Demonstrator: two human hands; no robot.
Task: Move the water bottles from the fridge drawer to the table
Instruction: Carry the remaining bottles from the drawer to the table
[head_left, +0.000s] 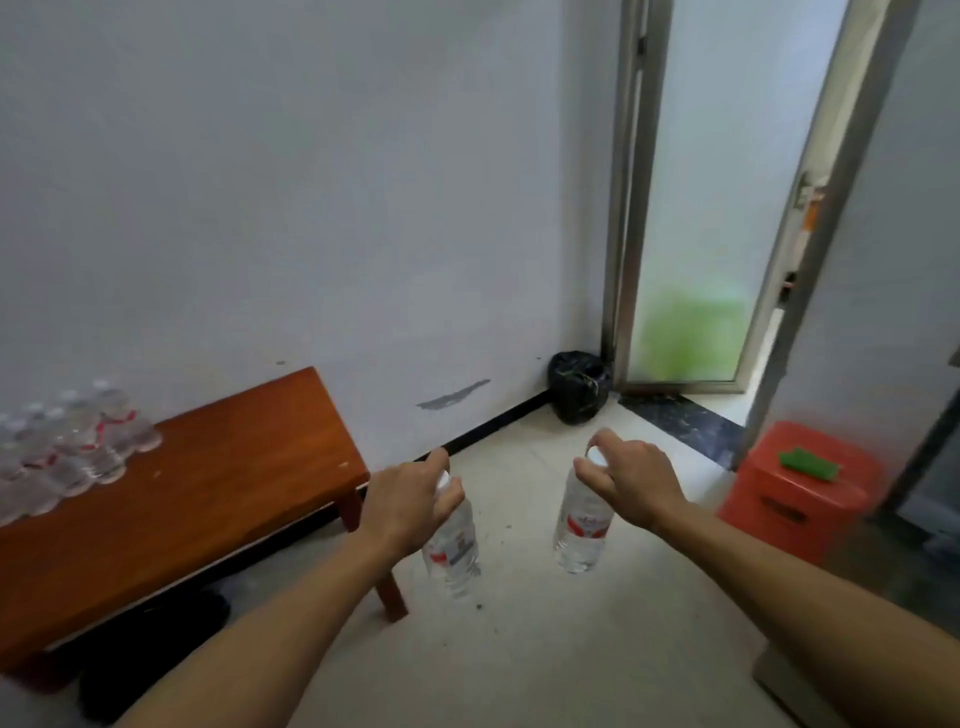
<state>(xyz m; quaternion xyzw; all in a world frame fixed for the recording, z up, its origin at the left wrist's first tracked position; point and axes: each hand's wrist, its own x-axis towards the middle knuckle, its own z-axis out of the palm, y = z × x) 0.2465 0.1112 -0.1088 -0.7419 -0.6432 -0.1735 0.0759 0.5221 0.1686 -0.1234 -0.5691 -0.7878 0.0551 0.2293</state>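
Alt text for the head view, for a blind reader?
The left hand grips the left bottle by its cap, the right hand the right bottle, both hanging above the floor. The table at left holds more bottles; a red stool stands at right.

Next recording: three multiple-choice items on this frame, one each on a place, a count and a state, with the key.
1. Where does the cluster of bottles stand? A. on the wooden table B. on the floor C. on a shelf
2. How many bottles is the person carrying? A. one B. two C. three
3. How does the left hand hold the left bottle? A. gripping its cap end B. flat under its base C. round its middle
Key: 1 A, they crowd the table's left end. 2 B, the right hand holds the right bottle too. 3 A, fingers curl over the cap, bottle hanging below.
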